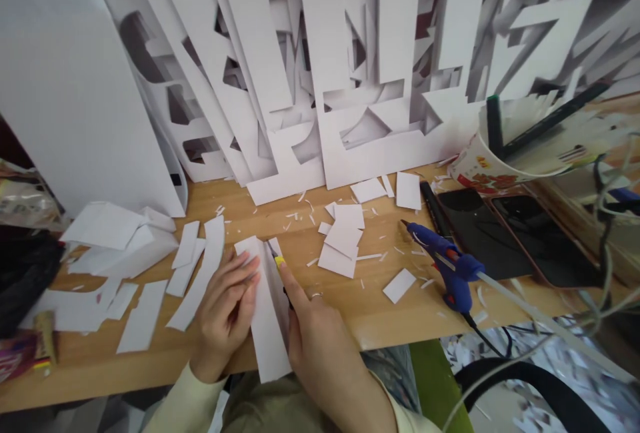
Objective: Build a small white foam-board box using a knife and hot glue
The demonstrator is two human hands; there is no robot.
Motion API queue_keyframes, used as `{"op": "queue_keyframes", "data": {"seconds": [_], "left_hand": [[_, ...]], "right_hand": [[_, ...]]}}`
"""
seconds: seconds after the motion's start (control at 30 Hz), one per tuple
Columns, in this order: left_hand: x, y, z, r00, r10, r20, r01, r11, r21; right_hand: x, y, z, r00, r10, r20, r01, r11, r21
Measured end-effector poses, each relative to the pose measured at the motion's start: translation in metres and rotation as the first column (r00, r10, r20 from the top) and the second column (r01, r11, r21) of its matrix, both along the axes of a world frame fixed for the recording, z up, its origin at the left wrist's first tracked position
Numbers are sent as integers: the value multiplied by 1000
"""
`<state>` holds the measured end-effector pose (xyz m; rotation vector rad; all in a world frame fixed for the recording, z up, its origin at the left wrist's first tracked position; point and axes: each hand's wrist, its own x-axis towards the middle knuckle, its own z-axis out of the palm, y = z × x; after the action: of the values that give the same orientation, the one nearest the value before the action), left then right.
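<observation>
My right hand (323,346) grips a craft knife (279,261) with a yellow part near its blade; the index finger lies along it. The blade points away from me and rests by the far end of a long white board piece (269,333). This piece looks creased lengthwise and overhangs the table's front edge. On its left side, my left hand (225,309) holds it with bent fingers. White cut strips (197,286) lie left of that hand. A small stack of white pieces (343,239) sits to the right of the knife.
Tall white boards with cut-outs (310,86) stand along the back. At right are a blue glue gun (445,263), two phones (545,239) and a paper tub (485,166) with markers and white sticks. A folded white piece (120,239) lies left; cables cross the right side.
</observation>
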<state>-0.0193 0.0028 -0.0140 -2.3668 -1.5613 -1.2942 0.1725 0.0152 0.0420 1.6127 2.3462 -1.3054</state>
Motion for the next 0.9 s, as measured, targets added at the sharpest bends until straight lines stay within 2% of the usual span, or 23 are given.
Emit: {"op": "queue_keyframes", "data": {"seconds": [0.37,0.67,0.9], "left_hand": [[0,-1,0,1000,-3,26,3,1000,-1],[0,-2,2,999,5,38,-4,1000,-23],[1,-1,2,998,31,50,-31,999,-13]], "right_hand": [[-6,6,7,989,100,113,-94,994,-56],[-5,8,14,962,215,167,-219,976,6],[2,5,10,984,171,59,-174,983,57]]}}
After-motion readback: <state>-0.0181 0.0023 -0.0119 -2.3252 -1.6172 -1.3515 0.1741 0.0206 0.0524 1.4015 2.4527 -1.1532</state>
